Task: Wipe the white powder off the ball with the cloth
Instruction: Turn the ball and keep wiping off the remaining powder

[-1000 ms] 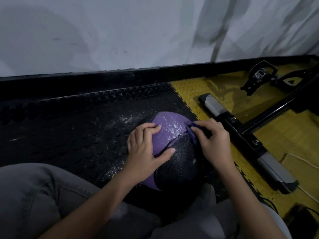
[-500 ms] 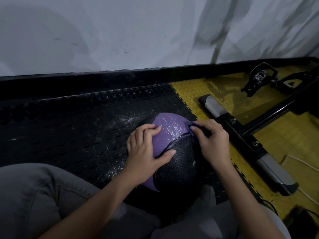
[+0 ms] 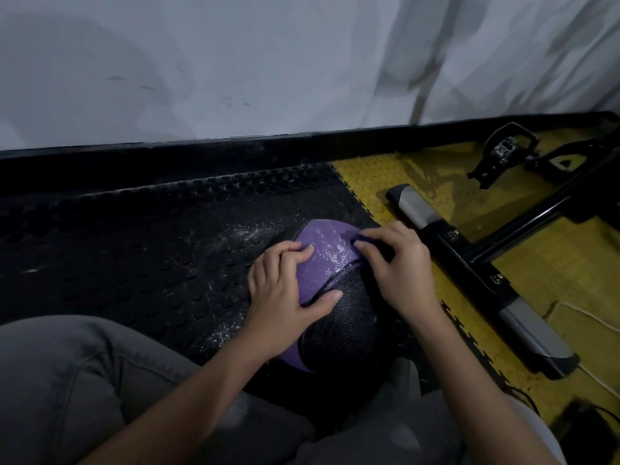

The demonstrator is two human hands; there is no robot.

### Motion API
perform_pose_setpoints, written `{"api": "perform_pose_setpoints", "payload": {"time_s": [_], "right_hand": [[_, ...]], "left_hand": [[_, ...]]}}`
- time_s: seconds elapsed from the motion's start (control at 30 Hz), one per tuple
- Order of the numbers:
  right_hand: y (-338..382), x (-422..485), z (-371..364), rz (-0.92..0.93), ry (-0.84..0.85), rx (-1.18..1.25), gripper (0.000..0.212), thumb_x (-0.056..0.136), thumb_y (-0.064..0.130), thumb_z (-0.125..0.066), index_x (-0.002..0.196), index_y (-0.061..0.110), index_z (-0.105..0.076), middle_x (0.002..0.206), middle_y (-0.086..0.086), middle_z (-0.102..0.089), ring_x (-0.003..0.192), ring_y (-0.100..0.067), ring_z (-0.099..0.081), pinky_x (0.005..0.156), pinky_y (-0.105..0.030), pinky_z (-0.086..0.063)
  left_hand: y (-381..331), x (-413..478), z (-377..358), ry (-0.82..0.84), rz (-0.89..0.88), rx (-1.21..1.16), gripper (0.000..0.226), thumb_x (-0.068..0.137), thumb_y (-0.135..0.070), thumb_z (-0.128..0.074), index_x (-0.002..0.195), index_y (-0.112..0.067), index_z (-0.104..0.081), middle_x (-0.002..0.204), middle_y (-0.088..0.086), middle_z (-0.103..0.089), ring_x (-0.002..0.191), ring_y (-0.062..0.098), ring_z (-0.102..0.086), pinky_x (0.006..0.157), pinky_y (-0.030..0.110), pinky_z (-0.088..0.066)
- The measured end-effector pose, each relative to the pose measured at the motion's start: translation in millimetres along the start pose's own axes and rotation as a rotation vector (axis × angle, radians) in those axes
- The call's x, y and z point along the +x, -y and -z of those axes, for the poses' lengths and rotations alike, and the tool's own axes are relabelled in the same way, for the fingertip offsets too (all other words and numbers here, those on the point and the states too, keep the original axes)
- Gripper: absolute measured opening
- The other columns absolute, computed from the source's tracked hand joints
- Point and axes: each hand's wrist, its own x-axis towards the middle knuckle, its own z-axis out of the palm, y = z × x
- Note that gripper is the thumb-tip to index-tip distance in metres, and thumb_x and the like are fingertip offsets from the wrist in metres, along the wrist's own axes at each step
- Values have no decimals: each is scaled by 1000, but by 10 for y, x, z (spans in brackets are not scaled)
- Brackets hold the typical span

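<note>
1. Your ball [image 3: 330,273], made of purple and black panels with a pebbled skin, sits on the black studded mat [image 3: 134,250] just in front of your legs [image 3: 67,380], which are in grey trousers
2. Your left hand [image 3: 281,297] lies over the ball's left side. The four fingers are bent with their tips pressed onto the purple panel, and the thumb [image 3: 322,302] reaches across the seam onto the black panel, so the hand grips the ball
3. Your right hand [image 3: 399,263] is on the ball's far right shoulder, with the fingers curled down and bunched over a dark blue cloth [image 3: 360,237]. Only a small fold of it shows past your fingertips, pressed against the purple panel
4. White powder [image 3: 322,251] shows as a pale, speckled sheen on the purple panel between your two hands, and the cloth touches its right edge
5. More white specks [image 3: 241,234] are scattered on the black mat to the left of the ball and behind it
6. To the right, the black mat meets a yellow mat [image 3: 553,280] along a jigsaw edge
7. On the yellow mat stands the black base bar [image 3: 469,273] of an exercise machine, with grey end caps. It is near your right hand but apart from it. A pedal [image 3: 506,149] shows further back, and a thin white cable [image 3: 583,317] lies on the floor beside the bar's near end
8. A white wall [image 3: 235,62] with a black skirting rises behind the mats
</note>
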Motion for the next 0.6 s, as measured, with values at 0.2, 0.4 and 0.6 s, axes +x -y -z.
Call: {"api": "perform_pose_setpoints", "payload": {"time_s": [0.2, 0.4, 0.6], "right_hand": [[34, 47, 0, 115, 63, -46, 16, 84, 18, -66, 97, 9, -72, 85, 0, -57, 83, -18, -50, 72, -16, -30], [-68, 183, -9, -73, 37, -38, 15, 85, 14, -67, 98, 7, -72, 88, -2, -61, 89, -24, -58, 81, -29, -42], [218, -62, 1, 272, 134, -73, 18, 82, 21, -65, 95, 11, -72, 82, 1, -57, 79, -16, -48, 72, -17, -33]], "left_hand": [[13, 1, -3, 5, -5, -4, 67, 71, -62, -52, 120, -17, -50, 122, -8, -37, 116, 11, -31, 98, 41, -28], [-16, 20, -23, 0, -8, 7, 68, 70, -63, -51, 119, -16, -51, 121, -7, -39, 115, 11, -31, 98, 40, -27], [-13, -9, 14, 8, 8, 13, 70, 69, -62, -51, 117, -12, -53, 122, 1, -44, 114, 13, -32, 96, 40, -29]]}}
